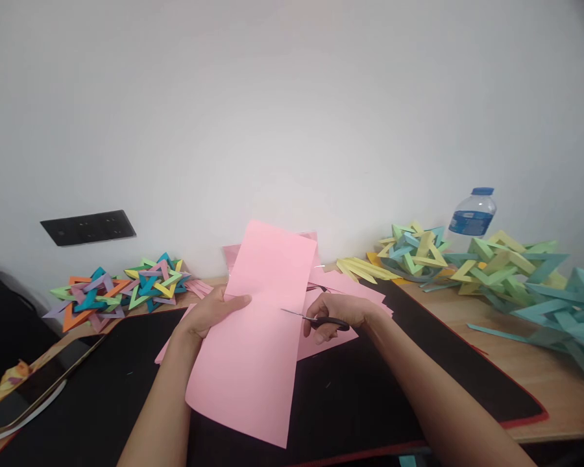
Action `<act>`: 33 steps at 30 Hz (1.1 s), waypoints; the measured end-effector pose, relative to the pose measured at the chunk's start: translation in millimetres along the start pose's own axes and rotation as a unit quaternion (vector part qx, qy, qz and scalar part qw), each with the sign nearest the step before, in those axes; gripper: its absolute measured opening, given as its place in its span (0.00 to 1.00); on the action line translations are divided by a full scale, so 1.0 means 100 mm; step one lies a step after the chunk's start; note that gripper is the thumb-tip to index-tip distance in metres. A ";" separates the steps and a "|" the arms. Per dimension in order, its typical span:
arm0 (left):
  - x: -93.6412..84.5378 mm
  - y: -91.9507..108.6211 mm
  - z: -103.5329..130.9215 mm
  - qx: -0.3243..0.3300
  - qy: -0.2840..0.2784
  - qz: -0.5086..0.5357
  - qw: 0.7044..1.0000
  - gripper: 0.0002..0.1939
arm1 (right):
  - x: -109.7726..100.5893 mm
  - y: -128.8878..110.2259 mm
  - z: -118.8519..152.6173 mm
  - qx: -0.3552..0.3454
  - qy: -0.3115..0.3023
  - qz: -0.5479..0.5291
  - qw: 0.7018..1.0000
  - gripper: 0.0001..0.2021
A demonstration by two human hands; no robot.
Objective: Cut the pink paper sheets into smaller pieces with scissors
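**Pink sheet [253, 370] in hand, no finished cut showing**

The left hand [217, 312] grips its left edge above the black mat [365, 408]; the right hand [335, 315] holds scissors [335, 322] across its right edge, whether biting or not I cannot tell. More pink sheets [328, 344] behind look uncut. Yellow strips [367, 269] lie by the worktop's [491, 308] back edge; multicoloured paper stars [156, 284] and pale green ones [509, 263], apparently complete, line its left and right ends.
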State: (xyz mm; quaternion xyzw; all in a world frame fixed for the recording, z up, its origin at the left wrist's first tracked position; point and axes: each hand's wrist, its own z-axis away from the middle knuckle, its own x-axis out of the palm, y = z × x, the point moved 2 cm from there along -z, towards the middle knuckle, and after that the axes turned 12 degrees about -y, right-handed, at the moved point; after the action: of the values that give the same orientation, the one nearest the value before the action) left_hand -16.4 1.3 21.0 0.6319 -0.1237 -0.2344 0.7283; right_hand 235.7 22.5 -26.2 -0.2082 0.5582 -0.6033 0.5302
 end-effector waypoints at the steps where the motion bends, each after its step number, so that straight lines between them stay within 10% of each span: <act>1: 0.01 0.00 0.00 -0.002 0.001 0.002 1.000 0.27 | 0.00 0.00 0.00 0.002 -0.002 0.001 1.000 0.21; 33: 0.03 0.00 0.00 -0.020 0.019 -0.004 1.000 0.27 | 0.01 0.05 -0.04 -0.023 0.008 -0.015 1.000 0.16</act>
State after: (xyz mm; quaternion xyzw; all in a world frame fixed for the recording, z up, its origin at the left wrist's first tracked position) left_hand -13.8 0.0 20.3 0.6222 -0.1026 -0.2271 0.7422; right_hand 233.5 24.3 -32.1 -0.2233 0.5729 -0.5999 0.5120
